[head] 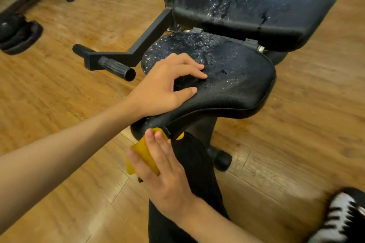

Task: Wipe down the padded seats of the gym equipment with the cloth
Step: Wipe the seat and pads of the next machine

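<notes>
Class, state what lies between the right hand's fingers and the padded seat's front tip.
The yellow cloth, which the right hand holds against the padded seat tip, as the head view shows.

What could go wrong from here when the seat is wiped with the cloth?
1. The cover of the seat is cracked and flaking; the cloth in the right hand may snag and peel more off.
2. Loose flakes may smear across the seat or stick to the left hand resting on it.
</notes>
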A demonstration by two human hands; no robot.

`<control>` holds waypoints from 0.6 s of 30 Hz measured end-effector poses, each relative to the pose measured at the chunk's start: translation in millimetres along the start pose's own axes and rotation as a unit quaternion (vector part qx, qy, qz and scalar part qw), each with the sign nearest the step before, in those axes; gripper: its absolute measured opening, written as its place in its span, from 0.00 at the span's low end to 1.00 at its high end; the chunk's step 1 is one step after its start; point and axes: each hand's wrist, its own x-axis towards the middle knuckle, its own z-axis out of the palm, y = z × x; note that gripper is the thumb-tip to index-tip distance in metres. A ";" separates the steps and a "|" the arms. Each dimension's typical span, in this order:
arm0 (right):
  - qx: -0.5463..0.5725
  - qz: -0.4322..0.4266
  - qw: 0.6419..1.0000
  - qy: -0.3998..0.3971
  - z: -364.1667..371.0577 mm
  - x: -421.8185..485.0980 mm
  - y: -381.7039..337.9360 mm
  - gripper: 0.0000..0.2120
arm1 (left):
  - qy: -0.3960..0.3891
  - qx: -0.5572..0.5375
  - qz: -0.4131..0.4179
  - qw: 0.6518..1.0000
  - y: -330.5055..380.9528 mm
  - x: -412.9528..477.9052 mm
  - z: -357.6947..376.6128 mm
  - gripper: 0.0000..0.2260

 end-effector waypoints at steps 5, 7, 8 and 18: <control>-0.101 0.013 0.993 0.060 -6.5 8.4 48.8 0.23 | 0.007 -0.002 0.005 1.000 -0.3 -1.2 0.1 0.13; -0.133 0.089 0.982 0.099 -16.9 12.1 75.8 0.23 | 0.005 0.001 0.002 1.000 0.3 -0.6 -0.2 0.13; -0.151 0.109 0.975 0.120 -19.8 14.5 83.2 0.23 | 0.004 0.003 -0.001 1.000 0.9 -0.8 0.2 0.13; 0.122 0.294 0.930 0.186 25.4 21.4 -24.1 0.28 | 0.002 0.004 -0.006 1.000 0.4 -0.3 0.0 0.13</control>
